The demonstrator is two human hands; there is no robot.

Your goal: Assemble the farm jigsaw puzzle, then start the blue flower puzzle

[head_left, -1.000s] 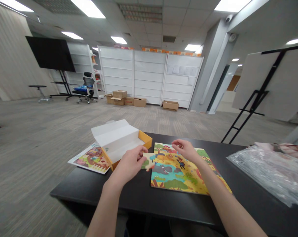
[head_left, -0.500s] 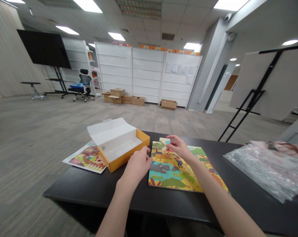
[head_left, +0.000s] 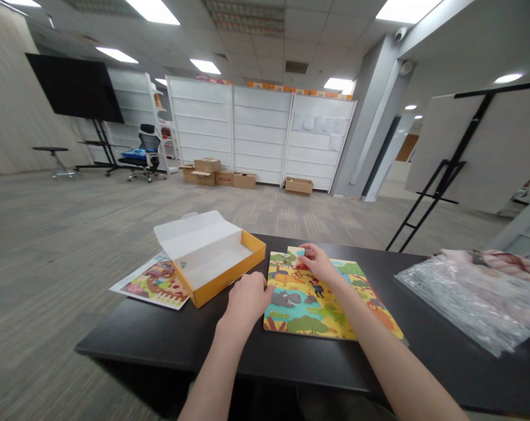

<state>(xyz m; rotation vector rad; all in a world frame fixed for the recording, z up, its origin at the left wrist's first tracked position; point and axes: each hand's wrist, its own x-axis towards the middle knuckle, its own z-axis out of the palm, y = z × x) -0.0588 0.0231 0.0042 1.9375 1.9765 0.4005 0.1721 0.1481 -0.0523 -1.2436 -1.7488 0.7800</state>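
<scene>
A jigsaw puzzle (head_left: 291,301) with a colourful animal scene, a hippo in blue water among its pictures, lies flat on the black table. My right hand (head_left: 318,264) reaches over its far edge and pinches a puzzle piece (head_left: 293,252) between thumb and fingers. That piece sits at the top of the puzzle, partly hidden by the fingers, and sticks out a little past the far edge. Against the puzzle's left edge rests my left hand (head_left: 250,297), holding nothing, its thumb apart from loosely bent fingers.
An open yellow box (head_left: 230,275) with a white inside stands left of the puzzle. Partly under it lies a picture sheet (head_left: 155,283). A clear plastic bag (head_left: 462,298) with pinkish contents is on the right side of the black table (head_left: 168,339).
My right hand has shifted the puzzle piece slightly right and lower toward the puzzle. My left hand has moved slightly, its thumb now at the puzzle's edge.
</scene>
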